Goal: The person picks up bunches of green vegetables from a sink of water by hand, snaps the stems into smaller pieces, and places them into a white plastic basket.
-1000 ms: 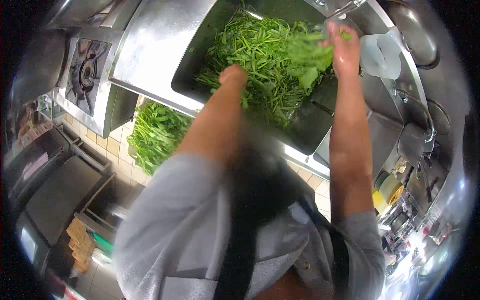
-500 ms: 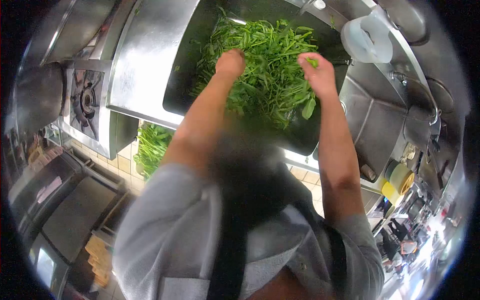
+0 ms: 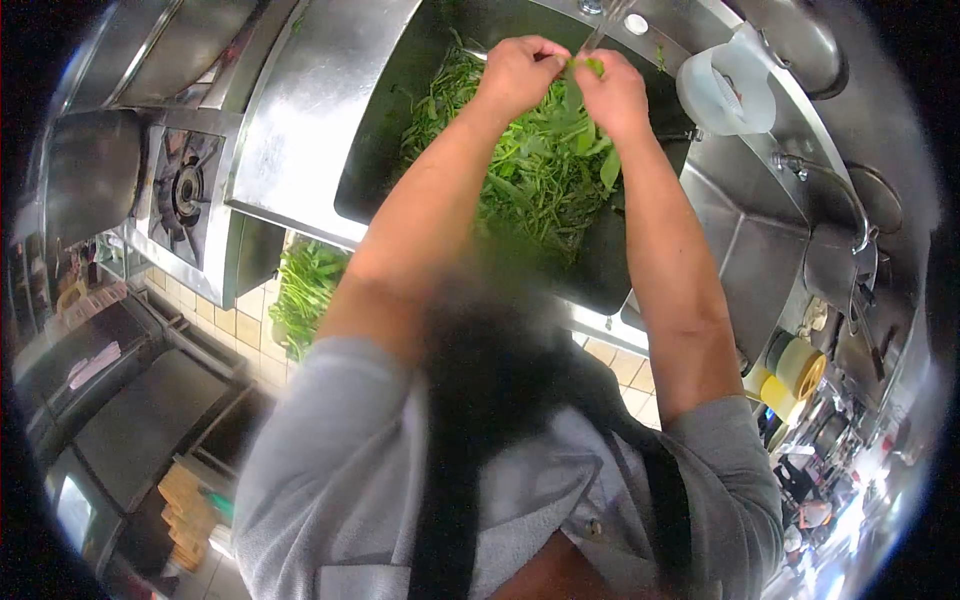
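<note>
My right hand (image 3: 612,95) is closed around a stalk of leafy greens (image 3: 580,115), whose leaves hang down below the fingers. Close beside it, my left hand (image 3: 520,75) pinches at the top end of the same stalk, with the fingertips of both hands nearly meeting. Under them a heap of wet-looking leafy greens (image 3: 535,195) with long stems lies in a deep metal sink (image 3: 375,160). My forearms cover part of the heap. A thin stream of water (image 3: 603,28) falls just beyond my hands.
A translucent plastic jug (image 3: 735,85) stands at the back right, near a second sink basin (image 3: 755,220) and a curved faucet (image 3: 850,200). A metal drainboard (image 3: 295,110) and gas burner (image 3: 187,190) are leftward. More greens (image 3: 305,290) sit low beside the counter.
Both hands have moved up toward the back of the sink and come together. My left hand has left the heap and now pinches the stalk in my right hand.
</note>
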Action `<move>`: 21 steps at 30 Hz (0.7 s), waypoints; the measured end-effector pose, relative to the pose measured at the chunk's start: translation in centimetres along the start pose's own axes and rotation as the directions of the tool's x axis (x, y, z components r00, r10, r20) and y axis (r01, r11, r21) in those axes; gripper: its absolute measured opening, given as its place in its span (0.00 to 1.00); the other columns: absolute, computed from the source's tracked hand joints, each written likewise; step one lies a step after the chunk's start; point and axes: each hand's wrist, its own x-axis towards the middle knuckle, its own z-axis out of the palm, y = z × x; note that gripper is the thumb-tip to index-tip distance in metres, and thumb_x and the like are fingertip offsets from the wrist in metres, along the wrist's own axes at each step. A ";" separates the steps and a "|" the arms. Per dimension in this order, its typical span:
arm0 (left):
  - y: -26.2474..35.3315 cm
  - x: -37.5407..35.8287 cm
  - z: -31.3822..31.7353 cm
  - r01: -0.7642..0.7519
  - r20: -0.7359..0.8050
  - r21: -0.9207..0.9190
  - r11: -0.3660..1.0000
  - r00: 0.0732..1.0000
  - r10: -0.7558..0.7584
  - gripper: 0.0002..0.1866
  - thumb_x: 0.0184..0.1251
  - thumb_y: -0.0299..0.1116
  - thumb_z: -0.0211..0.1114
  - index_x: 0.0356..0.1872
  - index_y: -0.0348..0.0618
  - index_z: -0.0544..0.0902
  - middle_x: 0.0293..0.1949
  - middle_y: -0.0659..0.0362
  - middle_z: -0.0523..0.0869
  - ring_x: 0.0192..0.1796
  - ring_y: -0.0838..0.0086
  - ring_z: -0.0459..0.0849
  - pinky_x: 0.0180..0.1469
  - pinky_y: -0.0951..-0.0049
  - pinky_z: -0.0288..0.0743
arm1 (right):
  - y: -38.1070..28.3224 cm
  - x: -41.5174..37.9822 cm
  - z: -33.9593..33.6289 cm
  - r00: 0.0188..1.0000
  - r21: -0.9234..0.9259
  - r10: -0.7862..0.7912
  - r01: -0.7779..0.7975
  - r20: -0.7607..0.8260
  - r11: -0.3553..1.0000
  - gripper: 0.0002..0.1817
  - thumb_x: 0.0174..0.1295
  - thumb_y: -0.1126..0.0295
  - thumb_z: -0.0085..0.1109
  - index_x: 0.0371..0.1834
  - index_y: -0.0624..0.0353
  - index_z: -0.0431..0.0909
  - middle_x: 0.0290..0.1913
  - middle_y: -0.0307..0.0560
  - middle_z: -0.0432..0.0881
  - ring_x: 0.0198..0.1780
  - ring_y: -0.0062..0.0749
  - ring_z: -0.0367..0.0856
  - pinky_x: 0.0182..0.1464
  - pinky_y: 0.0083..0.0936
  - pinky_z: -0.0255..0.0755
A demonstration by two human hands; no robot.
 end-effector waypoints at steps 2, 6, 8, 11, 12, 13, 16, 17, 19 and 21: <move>0.0 0.8 0.4 0.077 -0.018 -0.197 0.977 0.996 -0.083 0.10 0.61 0.33 0.66 0.38 0.38 0.87 0.29 0.57 0.88 0.29 0.75 0.84 0.37 0.71 0.79 | 0.9 1.0 -0.8 0.998 0.088 0.064 -0.063 -0.004 0.994 0.13 0.60 0.60 0.56 0.41 0.54 0.84 0.38 0.51 0.85 0.43 0.43 0.83 0.46 0.38 0.75; -1.2 3.5 0.9 -0.058 -0.229 -0.594 0.802 0.968 -0.100 0.19 0.59 0.33 0.69 0.46 0.27 0.82 0.32 0.55 0.88 0.31 0.71 0.85 0.38 0.67 0.80 | 1.4 1.2 -3.7 0.912 0.749 0.353 -0.383 0.211 0.541 0.10 0.59 0.66 0.57 0.38 0.60 0.82 0.32 0.42 0.86 0.32 0.18 0.73 0.36 0.20 0.68; 2.0 2.0 0.1 0.142 -0.231 -0.268 0.953 0.951 -0.207 0.32 0.63 0.35 0.70 0.65 0.33 0.69 0.56 0.46 0.80 0.58 0.65 0.80 0.55 0.68 0.75 | 1.5 1.3 -4.4 0.922 0.787 0.295 -0.370 0.249 0.493 0.10 0.61 0.69 0.55 0.42 0.63 0.78 0.34 0.46 0.85 0.33 0.23 0.75 0.39 0.20 0.70; 0.2 0.5 4.2 -0.206 -0.225 -0.453 0.867 0.968 0.113 0.39 0.55 0.46 0.73 0.64 0.36 0.68 0.56 0.46 0.74 0.58 0.57 0.73 0.61 0.60 0.69 | 0.4 1.5 -5.1 0.917 0.913 0.279 -0.348 0.285 0.212 0.10 0.63 0.71 0.55 0.45 0.63 0.75 0.36 0.50 0.84 0.36 0.28 0.77 0.42 0.24 0.72; 1.3 -1.0 4.5 -0.400 -0.268 -0.235 0.886 0.903 0.336 0.32 0.53 0.44 0.75 0.53 0.31 0.79 0.39 0.50 0.87 0.42 0.61 0.85 0.51 0.65 0.78 | 0.1 1.8 -5.4 0.919 0.914 0.268 -0.348 0.289 0.210 0.10 0.63 0.71 0.55 0.45 0.63 0.75 0.36 0.50 0.84 0.36 0.28 0.77 0.42 0.24 0.72; 1.3 -1.7 5.1 -0.401 -0.277 -0.225 0.888 0.900 0.337 0.32 0.53 0.44 0.75 0.53 0.31 0.79 0.39 0.50 0.87 0.42 0.61 0.85 0.51 0.65 0.78 | -0.1 2.1 -5.8 0.917 0.930 0.262 -0.343 0.301 0.131 0.10 0.63 0.71 0.56 0.44 0.64 0.75 0.37 0.52 0.84 0.37 0.30 0.77 0.43 0.25 0.73; 2.1 -4.3 5.6 -0.234 -0.008 -0.175 0.956 0.972 0.236 0.34 0.48 0.46 0.77 0.54 0.34 0.79 0.39 0.51 0.87 0.44 0.61 0.85 0.53 0.64 0.77 | -0.6 2.6 -6.5 0.918 0.932 0.169 -0.364 0.358 0.003 0.11 0.62 0.72 0.57 0.45 0.65 0.76 0.41 0.54 0.84 0.39 0.35 0.79 0.45 0.28 0.74; 2.9 -4.9 5.1 -0.062 0.110 -0.244 0.968 0.990 0.091 0.33 0.48 0.45 0.77 0.53 0.36 0.79 0.39 0.51 0.87 0.43 0.62 0.85 0.52 0.64 0.77 | -0.9 2.7 -6.8 0.930 0.933 0.137 -0.353 0.342 0.065 0.12 0.62 0.72 0.57 0.46 0.65 0.76 0.42 0.55 0.84 0.42 0.36 0.80 0.47 0.29 0.74; 3.7 -6.5 4.6 0.143 0.244 -0.297 0.944 0.967 -0.070 0.29 0.48 0.43 0.75 0.52 0.40 0.80 0.39 0.52 0.88 0.42 0.64 0.85 0.50 0.65 0.77 | -0.8 2.7 -7.4 0.944 0.939 0.057 -0.329 0.325 0.103 0.14 0.61 0.72 0.58 0.48 0.67 0.77 0.46 0.56 0.83 0.47 0.38 0.80 0.52 0.31 0.73; 3.1 -8.1 4.1 0.127 0.225 -0.220 0.967 0.971 -0.076 0.26 0.49 0.41 0.73 0.51 0.42 0.81 0.39 0.52 0.88 0.41 0.65 0.86 0.48 0.65 0.77 | 0.4 3.0 -7.7 0.943 0.940 0.011 -0.332 0.332 0.076 0.15 0.63 0.71 0.57 0.50 0.68 0.77 0.49 0.57 0.83 0.51 0.39 0.79 0.57 0.32 0.70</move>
